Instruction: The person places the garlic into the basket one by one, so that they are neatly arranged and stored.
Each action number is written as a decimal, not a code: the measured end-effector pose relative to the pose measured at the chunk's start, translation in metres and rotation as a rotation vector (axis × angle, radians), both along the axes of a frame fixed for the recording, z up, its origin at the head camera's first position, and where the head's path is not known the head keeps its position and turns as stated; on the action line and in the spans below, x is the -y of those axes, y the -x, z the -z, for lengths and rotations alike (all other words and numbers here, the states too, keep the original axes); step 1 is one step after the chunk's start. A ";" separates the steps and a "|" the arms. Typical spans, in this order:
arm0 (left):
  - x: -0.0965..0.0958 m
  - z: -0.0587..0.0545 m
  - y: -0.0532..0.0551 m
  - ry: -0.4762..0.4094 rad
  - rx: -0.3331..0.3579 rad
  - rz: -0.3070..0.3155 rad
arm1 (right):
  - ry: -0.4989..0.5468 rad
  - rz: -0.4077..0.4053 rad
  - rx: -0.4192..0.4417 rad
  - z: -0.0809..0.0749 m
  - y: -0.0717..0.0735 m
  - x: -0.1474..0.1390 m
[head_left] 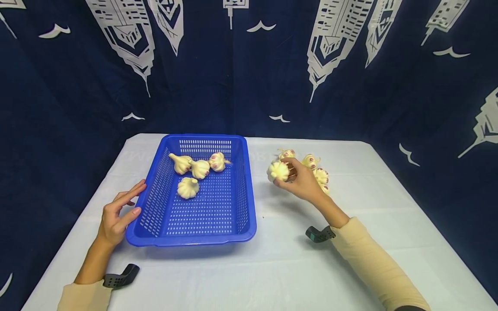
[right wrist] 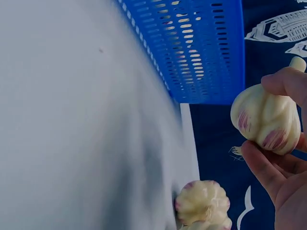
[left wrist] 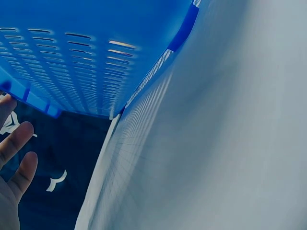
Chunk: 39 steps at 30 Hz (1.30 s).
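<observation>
My right hand (head_left: pixel 301 180) holds a garlic bulb (head_left: pixel 278 171) above the table, to the right of a blue plastic basket (head_left: pixel 194 239). In the right wrist view, thumb and fingers pinch this white, purple-streaked bulb (right wrist: pixel 266 120) from both sides. Several more bulbs (head_left: pixel 320 175) lie on the table beside and behind that hand, partly hidden by it. Inside the basket, toward its back, sit several garlic bulbs (head_left: pixel 188 188). At the basket's left rim rests my left hand (head_left: pixel 114 218), its fingers extended; the left wrist view shows those fingers (left wrist: pixel 26 170) near the basket's side.
A white cloth covers the table (head_left: pixel 280 268). Behind it hangs a dark blue curtain (head_left: pixel 229 77) with white building and bird prints. Each wrist carries a black camera mount, one by the left sleeve (head_left: pixel 122 276), another by the right (head_left: pixel 320 234).
</observation>
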<state>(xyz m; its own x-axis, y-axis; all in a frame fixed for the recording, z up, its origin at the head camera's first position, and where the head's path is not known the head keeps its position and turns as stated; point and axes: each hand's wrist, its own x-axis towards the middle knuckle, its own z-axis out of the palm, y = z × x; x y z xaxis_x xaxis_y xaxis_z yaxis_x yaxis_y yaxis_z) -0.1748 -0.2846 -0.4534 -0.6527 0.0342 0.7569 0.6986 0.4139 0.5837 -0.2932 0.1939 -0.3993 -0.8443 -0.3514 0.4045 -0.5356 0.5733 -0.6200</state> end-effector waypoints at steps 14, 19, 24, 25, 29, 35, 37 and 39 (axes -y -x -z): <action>0.002 0.000 -0.001 0.001 -0.002 -0.009 | 0.133 -0.067 0.100 -0.028 0.001 0.027; 0.002 0.001 0.000 -0.001 -0.003 -0.004 | 0.191 -0.068 0.091 -0.038 0.003 0.044; 0.002 0.002 0.000 -0.003 -0.005 -0.001 | 0.222 -0.121 0.091 -0.050 0.003 0.064; 0.002 0.002 0.000 -0.004 -0.007 0.000 | 0.227 -0.135 0.094 -0.052 0.004 0.068; 0.002 0.002 0.000 0.000 -0.012 0.001 | 0.217 -0.172 0.100 -0.061 0.004 0.084; 0.001 0.000 0.000 0.009 -0.016 0.000 | 0.147 -0.203 0.105 -0.072 0.005 0.104; 0.000 -0.001 0.000 0.012 -0.016 0.002 | 0.130 -0.210 0.123 -0.073 0.006 0.110; 0.000 -0.001 0.000 0.018 -0.017 0.001 | 0.108 -0.217 0.145 -0.075 0.007 0.116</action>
<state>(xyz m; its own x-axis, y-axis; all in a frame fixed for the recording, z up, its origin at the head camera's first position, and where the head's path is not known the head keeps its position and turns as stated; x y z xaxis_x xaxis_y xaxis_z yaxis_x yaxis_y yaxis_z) -0.1751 -0.2848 -0.4519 -0.6398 0.0484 0.7670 0.7086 0.4236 0.5643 -0.3006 0.0780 -0.3241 -0.8057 -0.4920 0.3298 -0.5400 0.3815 -0.7502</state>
